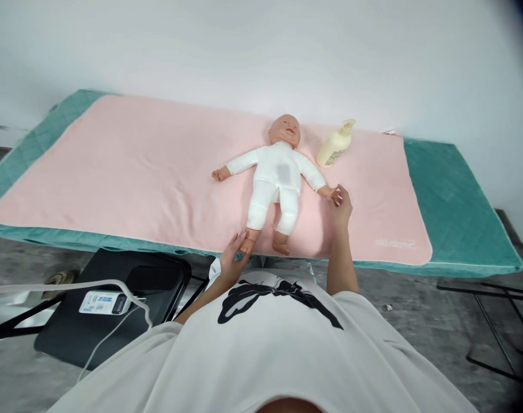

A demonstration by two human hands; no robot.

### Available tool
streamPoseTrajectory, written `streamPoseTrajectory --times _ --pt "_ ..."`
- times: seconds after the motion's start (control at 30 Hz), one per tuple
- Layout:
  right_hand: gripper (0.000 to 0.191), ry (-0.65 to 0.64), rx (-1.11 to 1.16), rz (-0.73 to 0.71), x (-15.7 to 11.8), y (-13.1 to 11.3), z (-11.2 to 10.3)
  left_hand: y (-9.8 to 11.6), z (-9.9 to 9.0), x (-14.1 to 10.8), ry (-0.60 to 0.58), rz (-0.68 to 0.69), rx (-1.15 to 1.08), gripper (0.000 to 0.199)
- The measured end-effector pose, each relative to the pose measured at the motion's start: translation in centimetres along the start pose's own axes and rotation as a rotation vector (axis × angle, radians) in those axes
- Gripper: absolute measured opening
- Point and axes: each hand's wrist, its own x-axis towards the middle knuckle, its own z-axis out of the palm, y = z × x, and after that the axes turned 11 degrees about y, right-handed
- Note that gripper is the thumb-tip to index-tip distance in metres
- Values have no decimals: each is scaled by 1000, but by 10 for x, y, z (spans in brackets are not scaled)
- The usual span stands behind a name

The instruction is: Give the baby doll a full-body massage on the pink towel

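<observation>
A baby doll (278, 166) lies on its back on a pink mat, its head toward the wall and its legs toward me. Its body is white cloth with a grey patch on the belly; head, hands and feet are skin-toned. At the near edge, my left hand (233, 258) rests beside the doll's foot (248, 245), fingers stretched out and touching it. My right hand (342, 207) has its fingers curled around the doll's hand (329, 192). A pale yellow pump bottle (334, 146) is beside the doll's head, apart from both hands.
The pink mat (115, 166) covers most of a green padded table (455, 212) against a white wall. Below on the left, a black folding chair (153, 287) holds a white device (104, 302) with a cable. Black metal legs (494, 327) stand at the right.
</observation>
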Motion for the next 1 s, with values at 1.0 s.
streamPoseTrajectory --times 1.0 --pt "33 -66 -268 -586 -62 -105 71 28 55 89 -30 -186 -158 58"
